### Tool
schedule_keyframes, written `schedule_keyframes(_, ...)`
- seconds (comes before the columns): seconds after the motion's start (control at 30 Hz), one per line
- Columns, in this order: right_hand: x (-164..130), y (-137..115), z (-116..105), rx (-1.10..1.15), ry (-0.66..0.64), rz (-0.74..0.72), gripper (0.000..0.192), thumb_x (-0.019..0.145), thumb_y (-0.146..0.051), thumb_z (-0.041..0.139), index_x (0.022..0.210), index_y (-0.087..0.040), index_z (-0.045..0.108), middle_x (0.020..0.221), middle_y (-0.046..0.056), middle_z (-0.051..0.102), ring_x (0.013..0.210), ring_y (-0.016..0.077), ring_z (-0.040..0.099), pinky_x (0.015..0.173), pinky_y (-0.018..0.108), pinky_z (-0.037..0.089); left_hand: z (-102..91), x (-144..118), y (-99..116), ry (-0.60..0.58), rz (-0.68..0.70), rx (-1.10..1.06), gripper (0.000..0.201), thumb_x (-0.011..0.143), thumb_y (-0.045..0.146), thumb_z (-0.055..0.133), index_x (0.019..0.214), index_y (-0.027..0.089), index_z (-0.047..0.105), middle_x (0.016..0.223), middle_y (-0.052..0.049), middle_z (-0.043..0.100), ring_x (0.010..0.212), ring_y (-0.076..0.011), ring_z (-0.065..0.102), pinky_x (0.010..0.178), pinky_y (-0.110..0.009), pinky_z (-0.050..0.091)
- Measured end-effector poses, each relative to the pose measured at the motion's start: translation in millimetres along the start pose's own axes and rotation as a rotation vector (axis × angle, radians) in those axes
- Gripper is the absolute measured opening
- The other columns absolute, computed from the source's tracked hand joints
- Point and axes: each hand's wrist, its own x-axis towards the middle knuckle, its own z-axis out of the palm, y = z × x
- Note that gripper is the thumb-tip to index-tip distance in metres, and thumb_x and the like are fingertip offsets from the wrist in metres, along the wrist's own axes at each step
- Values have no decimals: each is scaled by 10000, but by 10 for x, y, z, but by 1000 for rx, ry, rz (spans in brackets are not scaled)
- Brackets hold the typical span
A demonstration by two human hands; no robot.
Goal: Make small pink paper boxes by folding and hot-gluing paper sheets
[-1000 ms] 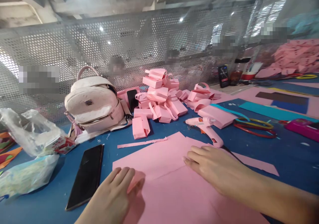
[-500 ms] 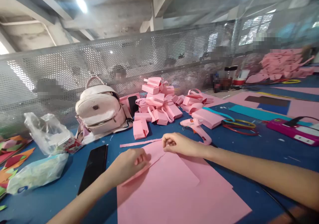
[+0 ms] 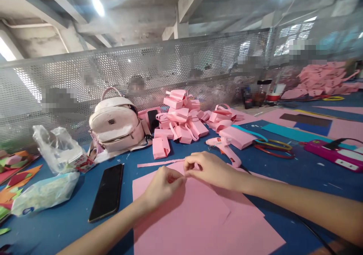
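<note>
Blue felt-covered worktable (image 3: 312,179) w/ perforated metal screen (image 3: 170,66) behind. Large pink paper sheet (image 3: 198,217) lies flat at near centre; left hand (image 3: 162,185) & right hand (image 3: 210,168) meet at its far edge, fingertips pinching the paper. Around: pale pink backpack (image 3: 115,124), pile of pink paper boxes (image 3: 181,119), black phone (image 3: 107,192) left of sheet, pink glue gun (image 3: 225,149) just beyond right hand. No legible writing.

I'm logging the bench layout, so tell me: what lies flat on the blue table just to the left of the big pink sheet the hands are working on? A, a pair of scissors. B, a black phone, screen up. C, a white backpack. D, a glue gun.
B: the black phone lies flat on the blue table just left of the pink sheet, near the left hand.
</note>
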Motion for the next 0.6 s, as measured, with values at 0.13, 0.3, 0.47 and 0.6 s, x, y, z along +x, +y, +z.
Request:
schedule_keyframes(0.13, -103, 26, -60, -89, -14, -25, 133, 847, -214, 680, 714, -219, 684, 792, -16, 725, 775, 178, 605, 657, 260, 344, 7, -117, 77, -14, 0, 9, 340, 834, 248, 449, 551, 206, 264, 608, 44, 218, 598, -107, 240, 540, -264, 200)
schedule_keyframes(0.3, -178, 88, -226, -156, 66, -22, 131, 866, -243, 664, 738, -222, 670, 830, -11, 723, 745, 169, 590, 667, 275, 356, -8, -144, 162, -12, 22, 13, 347, 844, 232, 445, 545, 206, 271, 592, 41, 229, 595, -113, 255, 542, -263, 220)
schedule_keyframes(0.47, -206, 61, -283, -112, 89, -68, 71, 889, -296, 652, 890, -236, 688, 910, -6, 741, 782, 174, 616, 686, 274, 384, 35, -83, 233, 11, 48, 14, 355, 858, 233, 448, 546, 204, 282, 584, 40, 250, 594, -114, 265, 543, -262, 225)
schedule_keyframes(0.6, -224, 36, -209, -89, -26, -73, 74, 862, -255, 676, 794, -233, 695, 800, -24, 731, 713, 155, 597, 635, 261, 361, 64, -69, 268, 31, 44, 10, 346, 859, 236, 455, 548, 201, 307, 591, 39, 268, 605, -117, 275, 547, -261, 226)
